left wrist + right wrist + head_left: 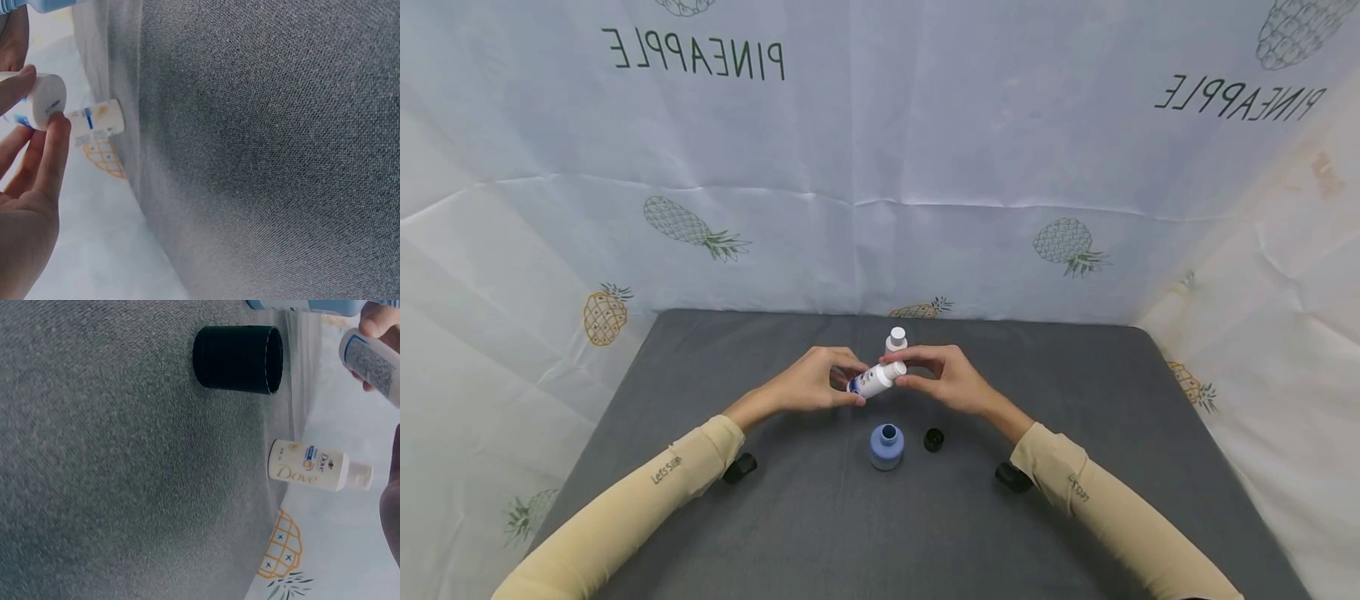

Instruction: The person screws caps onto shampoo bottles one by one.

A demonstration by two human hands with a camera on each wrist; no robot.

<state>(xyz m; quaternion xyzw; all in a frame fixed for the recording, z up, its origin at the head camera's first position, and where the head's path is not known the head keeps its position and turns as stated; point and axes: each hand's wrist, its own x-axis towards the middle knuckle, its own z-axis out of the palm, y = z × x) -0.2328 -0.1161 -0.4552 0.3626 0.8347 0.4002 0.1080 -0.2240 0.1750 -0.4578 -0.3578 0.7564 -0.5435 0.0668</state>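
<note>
A small white bottle [868,382] with blue marks is tilted above the table, its white cap [894,370] up and to the right. My left hand [812,382] grips it round the lower end; its flat bottom [51,100] faces the left wrist view. At the other end, my right hand [951,379] pinches the cap between thumb and fingers. In the right wrist view most of that hand is cut off. Just behind stands a white Dove bottle [309,465], upright and capped. Nearer me, a blue bottle [887,450] stands with its neck uncovered.
To the right of the blue bottle, a black cap [933,439] sits on the grey table [820,517], its hollow side up. A pineapple-print curtain [850,250] hangs behind the table. Black wrist cameras [1013,477] sit under the sleeves.
</note>
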